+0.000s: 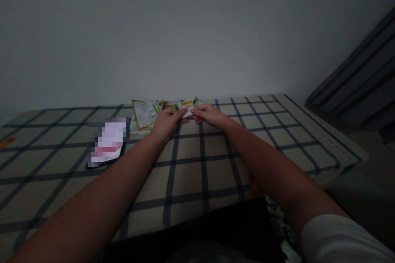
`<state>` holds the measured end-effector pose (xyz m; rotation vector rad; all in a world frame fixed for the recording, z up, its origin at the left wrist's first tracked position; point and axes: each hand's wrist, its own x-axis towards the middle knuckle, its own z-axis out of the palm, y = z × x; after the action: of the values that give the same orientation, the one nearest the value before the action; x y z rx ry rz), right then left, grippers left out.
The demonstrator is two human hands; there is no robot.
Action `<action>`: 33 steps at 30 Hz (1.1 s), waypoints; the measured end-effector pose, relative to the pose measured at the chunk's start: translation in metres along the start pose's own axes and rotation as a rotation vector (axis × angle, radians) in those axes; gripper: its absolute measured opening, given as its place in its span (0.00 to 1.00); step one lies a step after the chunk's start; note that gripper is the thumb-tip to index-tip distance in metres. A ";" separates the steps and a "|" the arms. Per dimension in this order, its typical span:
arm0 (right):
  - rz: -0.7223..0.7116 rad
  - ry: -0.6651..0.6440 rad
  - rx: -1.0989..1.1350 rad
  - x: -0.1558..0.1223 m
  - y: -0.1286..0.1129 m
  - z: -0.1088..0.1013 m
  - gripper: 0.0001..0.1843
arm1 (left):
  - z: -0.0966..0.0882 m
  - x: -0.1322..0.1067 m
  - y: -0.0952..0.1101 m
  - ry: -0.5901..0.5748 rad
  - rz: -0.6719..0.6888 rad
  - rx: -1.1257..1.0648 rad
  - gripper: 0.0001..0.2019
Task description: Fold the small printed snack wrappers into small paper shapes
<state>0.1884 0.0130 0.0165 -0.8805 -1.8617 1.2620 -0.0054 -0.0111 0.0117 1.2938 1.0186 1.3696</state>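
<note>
Both of my hands meet near the far edge of the checked tablecloth. Between them is a small printed packet [187, 104], white with a yellow label and green parts. My left hand [166, 123] pinches its left side with the thumb on top. From the right, my right hand [210, 115] grips the other side between thumb and fingers. Several more printed green-and-white packets [145, 114] lie in a loose pile just left of my left hand. The dim light hides the fine print.
A phone [109, 141] with a lit, blurred screen lies left of my left forearm. The checked tablecloth [188, 172] runs back to a plain wall [197, 33]. A dark curtain [358, 65] hangs at the right. Something orange [254, 185] shows beside my right forearm.
</note>
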 end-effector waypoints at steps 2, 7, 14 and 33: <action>-0.009 0.022 -0.023 -0.001 -0.002 0.000 0.23 | 0.001 -0.001 0.001 -0.012 -0.025 -0.031 0.22; -0.033 0.049 -0.065 -0.001 0.000 -0.002 0.22 | 0.003 0.000 0.001 -0.007 -0.088 -0.080 0.20; -0.050 0.069 -0.147 -0.003 -0.002 0.000 0.21 | 0.002 0.001 0.001 -0.022 -0.139 -0.153 0.19; -0.036 0.349 0.035 0.001 -0.007 0.002 0.18 | 0.001 -0.002 0.004 -0.050 -0.012 0.082 0.21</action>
<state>0.1856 0.0110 0.0228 -0.9751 -1.5674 1.0392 -0.0049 -0.0138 0.0154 1.3735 1.0558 1.2916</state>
